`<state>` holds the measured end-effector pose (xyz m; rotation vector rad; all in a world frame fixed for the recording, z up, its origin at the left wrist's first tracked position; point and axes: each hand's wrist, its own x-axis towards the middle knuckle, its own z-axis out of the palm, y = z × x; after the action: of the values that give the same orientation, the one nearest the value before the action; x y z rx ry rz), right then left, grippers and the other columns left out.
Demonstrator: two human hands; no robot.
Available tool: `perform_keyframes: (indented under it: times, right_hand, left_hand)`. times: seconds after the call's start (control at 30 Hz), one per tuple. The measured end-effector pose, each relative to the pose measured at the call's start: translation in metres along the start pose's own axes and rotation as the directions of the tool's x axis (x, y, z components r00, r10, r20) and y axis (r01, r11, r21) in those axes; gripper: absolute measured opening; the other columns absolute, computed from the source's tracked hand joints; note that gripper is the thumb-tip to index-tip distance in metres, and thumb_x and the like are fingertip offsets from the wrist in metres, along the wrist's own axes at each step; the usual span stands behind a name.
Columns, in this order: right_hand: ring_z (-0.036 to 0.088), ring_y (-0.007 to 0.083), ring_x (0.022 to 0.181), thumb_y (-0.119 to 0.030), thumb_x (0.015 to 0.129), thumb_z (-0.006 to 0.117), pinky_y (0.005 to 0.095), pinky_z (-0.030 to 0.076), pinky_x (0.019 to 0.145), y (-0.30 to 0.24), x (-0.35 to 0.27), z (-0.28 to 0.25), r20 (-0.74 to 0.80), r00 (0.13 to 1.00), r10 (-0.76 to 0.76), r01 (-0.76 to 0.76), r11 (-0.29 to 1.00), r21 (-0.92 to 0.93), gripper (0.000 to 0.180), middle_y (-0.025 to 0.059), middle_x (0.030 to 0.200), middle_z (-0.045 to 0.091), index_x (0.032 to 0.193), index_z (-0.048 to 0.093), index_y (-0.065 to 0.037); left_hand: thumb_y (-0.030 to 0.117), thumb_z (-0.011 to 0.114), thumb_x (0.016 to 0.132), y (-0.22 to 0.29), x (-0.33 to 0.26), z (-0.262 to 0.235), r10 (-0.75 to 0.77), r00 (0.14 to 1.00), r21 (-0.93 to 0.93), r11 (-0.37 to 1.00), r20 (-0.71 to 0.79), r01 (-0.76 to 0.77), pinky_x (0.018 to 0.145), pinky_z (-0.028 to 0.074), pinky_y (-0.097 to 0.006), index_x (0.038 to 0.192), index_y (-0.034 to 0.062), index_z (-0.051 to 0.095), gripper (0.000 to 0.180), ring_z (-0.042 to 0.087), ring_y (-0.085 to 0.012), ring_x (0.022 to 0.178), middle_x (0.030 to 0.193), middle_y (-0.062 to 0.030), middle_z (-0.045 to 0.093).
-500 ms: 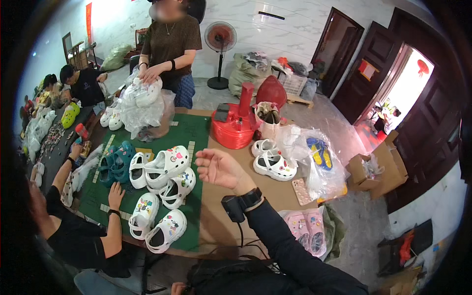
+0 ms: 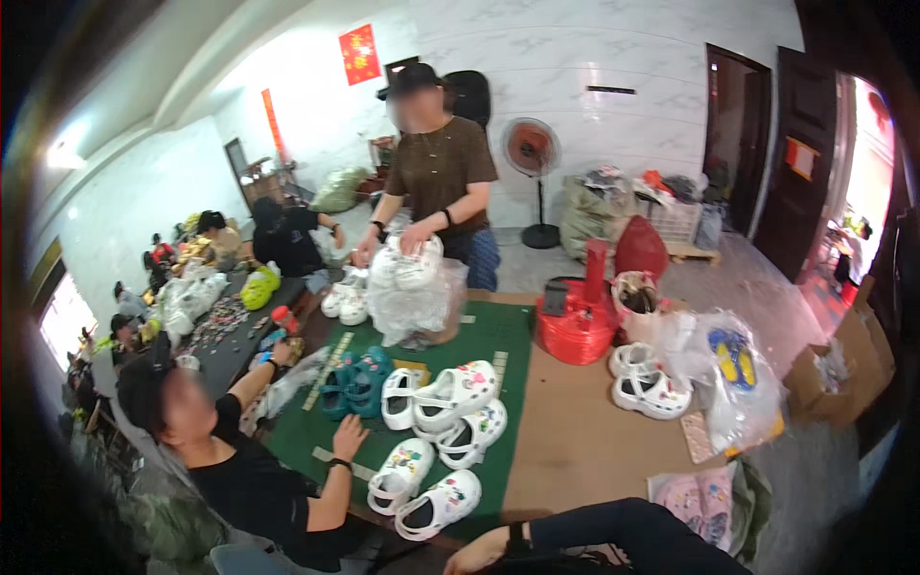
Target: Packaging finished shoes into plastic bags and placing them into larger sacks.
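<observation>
My right hand point(image 2: 477, 553) hangs low at the table's near edge, below the nearest white clog point(image 2: 439, 505) and apart from it. Its fingers run to the lower rim, so their pose is hidden. Out of the picture is my left hand. More charm-covered white clogs lie on the green mat: one beside the nearest point(image 2: 401, 473), and a cluster point(image 2: 455, 393) behind them. Teal clogs point(image 2: 356, 385) stand to their left. A co-worker's hand point(image 2: 350, 438) rests flat on the mat near these. Across the table, another person holds white clogs point(image 2: 410, 261) over clear plastic wrapping.
A red plastic container point(image 2: 575, 331) stands on the brown tabletop point(image 2: 565, 422). Right of it are a white clog pair point(image 2: 652, 388), bagged blue-yellow flip-flops point(image 2: 731, 359) and a pink pad point(image 2: 704, 437). Pink clogs point(image 2: 698, 503) lie lower right. Cardboard boxes point(image 2: 843, 379) stand beyond.
My right hand has dropped from above the table to its near edge. My left hand has left the picture. The view has swung left and up. The person opposite has shifted their hands on the clogs.
</observation>
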<state>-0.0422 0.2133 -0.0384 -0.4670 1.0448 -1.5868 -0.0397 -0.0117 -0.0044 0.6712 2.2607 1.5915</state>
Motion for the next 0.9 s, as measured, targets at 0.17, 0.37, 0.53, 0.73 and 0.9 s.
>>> perform_keyframes:
  times: [0.17, 0.37, 0.53, 0.73, 0.9]
  right_hand:
    - [0.052, 0.0199, 0.069, -0.014, 0.085, 0.048, 0.0369, 0.041, 0.061, 0.001, -0.002, 0.008, 0.173, 0.845, -0.506, 0.506, 0.652, -0.564, 0.022, 0.0111, 0.077, 0.057, 0.084, 0.055, 0.007]
    - [0.05, 0.0178, 0.058, -0.013, 0.083, 0.05, 0.0353, 0.039, 0.052, -0.003, -0.005, 0.007, -0.022, 0.817, -0.576, 0.463, 0.68, -0.569, 0.019, 0.0091, 0.067, 0.055, 0.076, 0.056, 0.004]
    - [0.048, 0.0162, 0.053, -0.013, 0.082, 0.052, 0.0338, 0.038, 0.047, -0.015, -0.009, 0.026, -0.341, 0.903, -0.262, 0.13, 0.922, -0.365, 0.018, 0.0074, 0.061, 0.054, 0.073, 0.056, 0.002]
    - [0.043, 0.012, 0.044, -0.012, 0.079, 0.056, 0.0297, 0.033, 0.04, -0.015, 0.003, 0.038, -0.571, 0.817, -0.075, -0.077, 0.968, -0.238, 0.015, 0.0029, 0.052, 0.05, 0.067, 0.055, -0.003]
    - [0.043, 0.0111, 0.047, -0.011, 0.08, 0.058, 0.029, 0.033, 0.042, -0.018, 0.004, 0.04, -0.565, 0.8, -0.199, -0.072, 0.905, -0.42, 0.02, 0.0009, 0.052, 0.048, 0.062, 0.05, -0.005]
  left_hand:
    - [0.005, 0.053, 0.082, -0.036, 0.007, -0.035, 0.06, 0.996, 0.164, 0.985, -0.066, -0.049, 0.067, 0.04, -0.03, 0.099, 0.0027, 0.05, 0.018, 0.05, -0.0162, 0.073, 0.097, -0.0075, 0.047]
    - [0.007, 0.051, 0.082, -0.079, 0.034, -0.086, 0.125, 0.99, 0.349, 0.932, -0.058, -0.097, 0.071, 0.038, -0.032, 0.099, 0.0037, 0.05, 0.018, 0.049, -0.017, 0.078, 0.1, -0.0079, 0.047]
    - [0.008, 0.049, 0.082, -0.118, 0.055, -0.132, 0.158, 0.987, 0.484, 0.867, -0.039, -0.119, 0.075, 0.036, -0.034, 0.099, 0.0046, 0.049, 0.017, 0.048, -0.0176, 0.081, 0.103, -0.0083, 0.046]
    - [0.009, 0.048, 0.082, -0.164, 0.08, -0.182, 0.179, 0.984, 0.617, 0.774, 0.003, -0.143, 0.079, 0.034, -0.037, 0.099, 0.0056, 0.049, 0.017, 0.048, -0.0183, 0.085, 0.107, -0.0087, 0.045]
    - [0.01, 0.046, 0.083, -0.186, 0.106, -0.216, 0.189, 0.981, 0.713, 0.682, 0.046, -0.165, 0.083, 0.032, -0.039, 0.1, 0.0064, 0.049, 0.018, 0.047, -0.019, 0.089, 0.11, -0.0091, 0.045]
